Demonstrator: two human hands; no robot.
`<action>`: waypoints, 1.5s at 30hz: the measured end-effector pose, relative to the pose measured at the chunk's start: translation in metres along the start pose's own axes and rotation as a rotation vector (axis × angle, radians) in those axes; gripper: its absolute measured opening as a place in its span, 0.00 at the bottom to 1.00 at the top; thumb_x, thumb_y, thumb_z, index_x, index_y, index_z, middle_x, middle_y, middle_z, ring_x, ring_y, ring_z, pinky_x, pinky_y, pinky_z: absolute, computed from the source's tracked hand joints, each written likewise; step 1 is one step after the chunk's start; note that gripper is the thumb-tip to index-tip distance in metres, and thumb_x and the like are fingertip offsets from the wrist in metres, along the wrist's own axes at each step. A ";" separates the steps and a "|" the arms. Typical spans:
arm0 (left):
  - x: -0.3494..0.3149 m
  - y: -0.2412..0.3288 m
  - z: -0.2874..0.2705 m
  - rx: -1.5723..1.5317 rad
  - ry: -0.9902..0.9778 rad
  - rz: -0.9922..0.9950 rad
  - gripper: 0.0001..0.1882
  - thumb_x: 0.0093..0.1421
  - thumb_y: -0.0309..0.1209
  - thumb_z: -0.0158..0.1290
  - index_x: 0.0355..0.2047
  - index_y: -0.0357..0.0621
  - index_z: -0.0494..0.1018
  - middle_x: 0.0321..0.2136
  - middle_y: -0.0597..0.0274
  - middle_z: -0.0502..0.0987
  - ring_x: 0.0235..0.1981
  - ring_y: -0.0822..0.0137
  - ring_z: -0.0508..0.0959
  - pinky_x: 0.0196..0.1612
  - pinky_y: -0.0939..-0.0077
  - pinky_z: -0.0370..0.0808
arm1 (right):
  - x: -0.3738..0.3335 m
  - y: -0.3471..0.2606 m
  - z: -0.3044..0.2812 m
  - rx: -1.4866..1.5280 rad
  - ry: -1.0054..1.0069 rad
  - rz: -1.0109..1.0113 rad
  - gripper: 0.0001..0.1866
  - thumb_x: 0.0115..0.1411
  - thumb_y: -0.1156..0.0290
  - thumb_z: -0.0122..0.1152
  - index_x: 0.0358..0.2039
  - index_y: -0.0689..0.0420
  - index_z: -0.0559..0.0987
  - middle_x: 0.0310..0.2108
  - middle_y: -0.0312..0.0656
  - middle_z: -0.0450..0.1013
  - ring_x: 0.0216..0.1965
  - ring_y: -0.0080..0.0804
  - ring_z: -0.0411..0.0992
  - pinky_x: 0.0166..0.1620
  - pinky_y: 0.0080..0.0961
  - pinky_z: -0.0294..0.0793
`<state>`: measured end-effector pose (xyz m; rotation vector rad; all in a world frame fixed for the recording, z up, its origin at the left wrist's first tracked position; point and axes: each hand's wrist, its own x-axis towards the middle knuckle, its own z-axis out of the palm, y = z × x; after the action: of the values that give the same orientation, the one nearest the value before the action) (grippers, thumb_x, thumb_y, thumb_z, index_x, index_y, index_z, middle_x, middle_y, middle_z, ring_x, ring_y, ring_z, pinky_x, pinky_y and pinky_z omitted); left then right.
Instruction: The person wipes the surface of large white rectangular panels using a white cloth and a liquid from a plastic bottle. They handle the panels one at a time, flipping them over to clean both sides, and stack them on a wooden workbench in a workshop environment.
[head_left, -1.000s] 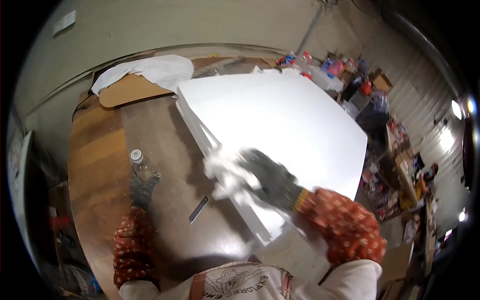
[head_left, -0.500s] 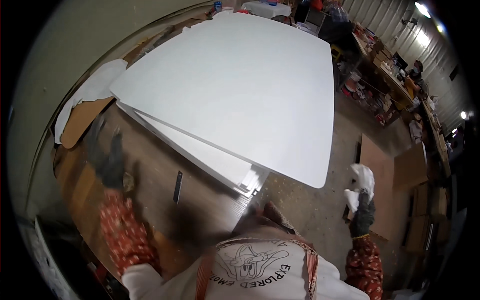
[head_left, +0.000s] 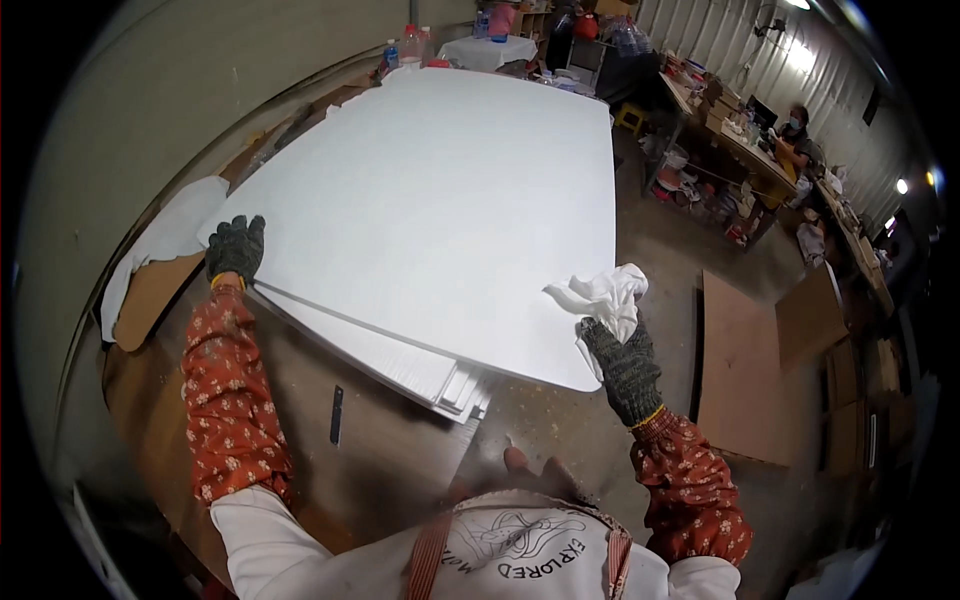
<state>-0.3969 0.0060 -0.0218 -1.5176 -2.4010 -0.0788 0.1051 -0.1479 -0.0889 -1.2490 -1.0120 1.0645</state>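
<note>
A large white panel (head_left: pixel 430 220) lies askew over other white panels (head_left: pixel 400 368), its right near corner jutting past them. My left hand (head_left: pixel 236 248), in a dark grey knitted glove, rests on the panel's left near corner with the fingers laid on its top. At the right near corner, my gloved right hand (head_left: pixel 625 372) is closed on a crumpled white cloth (head_left: pixel 605 293). Part of the cloth spreads over the panel's right edge. The cloth hides some of the right fingers.
The stack is on a brown wooden table (head_left: pixel 290 390), where a short black ruler-like strip (head_left: pixel 336 415) lies. Brown board (head_left: pixel 150 300) and white sheeting (head_left: pixel 165 230) are at the left. Brown panels (head_left: pixel 740 370) stand right; a person (head_left: pixel 795 140) sits at a far bench.
My left hand has moved from above the table onto the panel's left corner. My right hand has brought the cloth leftward from beside the brown panels to the white panel's right corner.
</note>
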 end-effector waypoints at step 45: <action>-0.436 0.213 -0.055 -1.889 -0.773 0.178 0.11 0.61 0.26 0.49 0.43 0.36 0.71 0.40 0.50 0.76 0.37 0.60 0.79 0.36 0.66 0.79 | 0.099 0.114 -0.202 0.619 0.239 0.216 0.19 0.69 0.58 0.37 0.51 0.55 0.70 0.32 0.36 0.70 0.32 0.26 0.69 0.40 0.22 0.72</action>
<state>-0.0219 -0.2930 -0.1145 -2.5849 -2.3539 -2.7414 0.3164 -0.0921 -0.2140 -0.9487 -0.3216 1.2363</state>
